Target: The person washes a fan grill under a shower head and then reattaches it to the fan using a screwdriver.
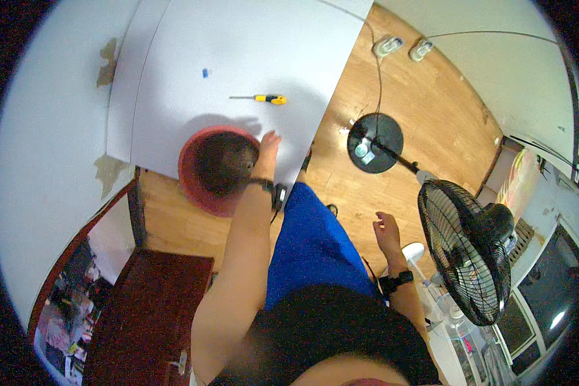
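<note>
My left hand (270, 144) is over the white tabletop (280, 43), beside the right rim of a round red basin (186, 166). Its fingers are slightly bent and appear to hold nothing. The basin's inside looks dark; what it contains is too blurred to make out. Beyond it lies a screwdriver (270, 99) with a yellow and black handle, its shaft pointing left. A small blue piece (205, 73) lies farther back. My right hand (386, 234) hangs in the air off the table's right side, fingers loosely curled and apart, with nothing in it.
A black pedestal fan (463, 251) stands right, small items on its round base (391, 125). A black adapter (279, 195) lies at the table's near edge. White power strips (388, 46) and a cable rest on the wooden floor (439, 96). A dark red door (149, 309) is at lower left.
</note>
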Action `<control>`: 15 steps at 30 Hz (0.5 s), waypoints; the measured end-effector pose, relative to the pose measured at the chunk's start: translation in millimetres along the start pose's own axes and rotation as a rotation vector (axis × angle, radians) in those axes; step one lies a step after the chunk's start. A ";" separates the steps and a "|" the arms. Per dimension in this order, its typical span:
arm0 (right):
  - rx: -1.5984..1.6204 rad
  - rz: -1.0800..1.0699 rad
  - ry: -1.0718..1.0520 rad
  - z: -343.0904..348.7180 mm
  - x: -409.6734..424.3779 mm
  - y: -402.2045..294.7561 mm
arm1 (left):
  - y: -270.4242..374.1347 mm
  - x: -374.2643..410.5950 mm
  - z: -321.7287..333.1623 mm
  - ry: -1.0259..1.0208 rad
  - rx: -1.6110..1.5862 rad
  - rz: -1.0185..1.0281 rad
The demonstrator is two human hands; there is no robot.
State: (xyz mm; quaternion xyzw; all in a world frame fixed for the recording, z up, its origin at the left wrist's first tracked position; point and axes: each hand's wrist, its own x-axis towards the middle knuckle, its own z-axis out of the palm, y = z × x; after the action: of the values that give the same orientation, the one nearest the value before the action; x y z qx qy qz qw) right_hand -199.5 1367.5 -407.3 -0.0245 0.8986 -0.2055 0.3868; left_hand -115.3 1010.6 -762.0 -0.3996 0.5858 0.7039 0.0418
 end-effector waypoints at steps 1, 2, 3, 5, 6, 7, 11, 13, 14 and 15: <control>-0.044 -0.005 -0.013 3.2 -4.5 7.5 | -16.1 -10.5 0.7 0.008 -0.061 -0.020; -0.020 0.012 -0.011 5.8 1.0 10.1 | 2.6 -18.9 5.8 0.044 -0.108 -0.095; -0.001 0.030 -0.022 5.7 2.8 9.4 | 22.0 -32.0 10.2 0.088 -0.163 -0.175; 0.003 0.016 -0.009 7.3 -5.7 17.4 | 69.7 -73.6 14.6 0.128 -0.135 -0.343; -0.002 0.004 -0.008 5.8 -8.0 18.8 | 61.1 -80.8 10.4 0.106 -0.075 -0.359; -0.010 -0.006 -0.008 4.5 -7.0 18.2 | 57.0 -84.9 6.1 0.081 -0.012 -0.376; -0.034 -0.031 -0.006 7.4 -2.0 18.4 | 31.3 -101.4 -11.1 0.002 -0.131 -0.290; -0.043 -0.042 0.005 7.8 -7.1 23.1 | -4.2 -108.8 -15.2 0.039 -0.091 -0.318; -0.033 -0.047 0.008 9.5 -11.8 24.7 | -30.1 -108.5 -21.8 0.003 -0.045 -0.250; -0.023 -0.064 -0.002 5.4 -14.4 26.5 | -58.8 -106.8 -28.8 -0.015 0.004 -0.185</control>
State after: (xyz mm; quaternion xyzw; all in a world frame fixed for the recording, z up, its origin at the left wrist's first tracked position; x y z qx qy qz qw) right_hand -182.6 1392.7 -411.1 -0.0577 0.8993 -0.2075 0.3807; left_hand 2.8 1047.8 -743.1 -0.4465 0.5476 0.6988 0.1118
